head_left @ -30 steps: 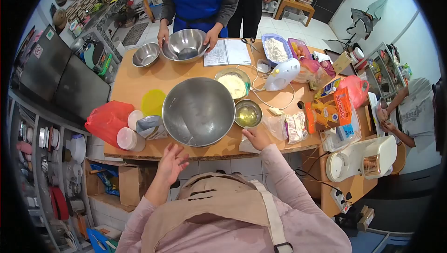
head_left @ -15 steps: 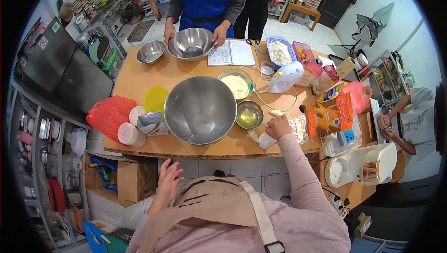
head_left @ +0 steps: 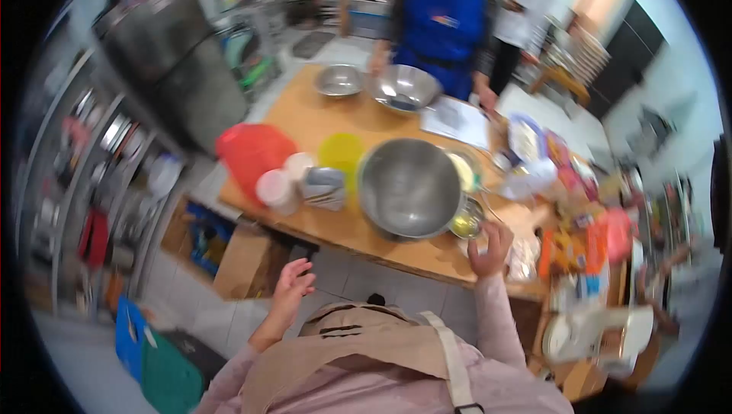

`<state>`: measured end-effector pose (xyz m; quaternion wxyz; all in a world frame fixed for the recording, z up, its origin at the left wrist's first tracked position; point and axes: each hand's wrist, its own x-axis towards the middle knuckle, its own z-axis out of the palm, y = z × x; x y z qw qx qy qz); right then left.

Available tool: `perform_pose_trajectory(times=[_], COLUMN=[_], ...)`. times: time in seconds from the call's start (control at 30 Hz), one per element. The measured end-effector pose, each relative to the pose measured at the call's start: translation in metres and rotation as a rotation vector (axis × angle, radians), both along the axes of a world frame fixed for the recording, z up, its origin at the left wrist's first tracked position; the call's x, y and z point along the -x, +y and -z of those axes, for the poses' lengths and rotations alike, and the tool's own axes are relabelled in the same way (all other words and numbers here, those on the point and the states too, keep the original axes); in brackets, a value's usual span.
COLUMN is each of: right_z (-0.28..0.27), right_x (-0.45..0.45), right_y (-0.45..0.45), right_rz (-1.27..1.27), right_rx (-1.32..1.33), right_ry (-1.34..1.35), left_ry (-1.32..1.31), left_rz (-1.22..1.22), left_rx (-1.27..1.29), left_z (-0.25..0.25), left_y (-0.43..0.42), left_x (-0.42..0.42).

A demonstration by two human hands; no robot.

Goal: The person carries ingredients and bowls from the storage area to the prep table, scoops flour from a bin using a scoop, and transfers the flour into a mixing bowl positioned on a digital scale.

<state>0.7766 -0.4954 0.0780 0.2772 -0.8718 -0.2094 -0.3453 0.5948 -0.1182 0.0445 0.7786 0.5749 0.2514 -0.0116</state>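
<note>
My left hand (head_left: 293,286) hangs in front of the table's near edge with its fingers apart and nothing in it. At the near edge of the table, my right hand (head_left: 490,251) has its thumb spread from its fingers and no object visible in it. Just beyond it is a small metal bowl (head_left: 467,220) of yellowish clear liquid. A large empty-looking steel bowl (head_left: 409,189) stands to the left of that. Behind the small bowl, a bowl of pale yellow contents (head_left: 462,169) is partly hidden by the large one. The picture is blurred by motion.
On the left are a red plastic bag (head_left: 255,158), white tubs (head_left: 276,190) and a yellow lid-like disc (head_left: 340,152). A white hand mixer (head_left: 529,179) and an orange packet (head_left: 568,250) lie right. Across the table, a person in a blue apron (head_left: 444,21) touches a metal bowl (head_left: 405,88).
My view has swung, so the table sits further right and is blurred. My right hand has opened from a closed shape over the white wrapper and drawn back toward the table's edge.
</note>
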Motion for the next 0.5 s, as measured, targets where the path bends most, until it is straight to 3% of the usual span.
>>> perform_pose_trajectory(times=[0.1,0.2,0.4,0.5], right_z=[0.0,-0.004,0.002,0.009], right_x=[0.053,0.112,0.229,0.291], right_y=[0.107,0.206,0.359,0.427], right_rz=[-0.387,-0.804,-1.428,-1.615], right_rx=[-0.079,0.108,0.497,0.596], right_ry=[0.047,0.184,0.266,0.261], left_ry=[-0.137,-0.145,-0.117,-0.046], left_rz=[0.002,-0.005,-0.08,-0.27], left_rx=[-0.257,-0.646,-0.852,-0.749], left_z=[-0.006,-0.024,-0.012,-0.016], left_y=[0.023,0.048,0.109,0.129], left_x=[0.043,0.108,0.274,0.356])
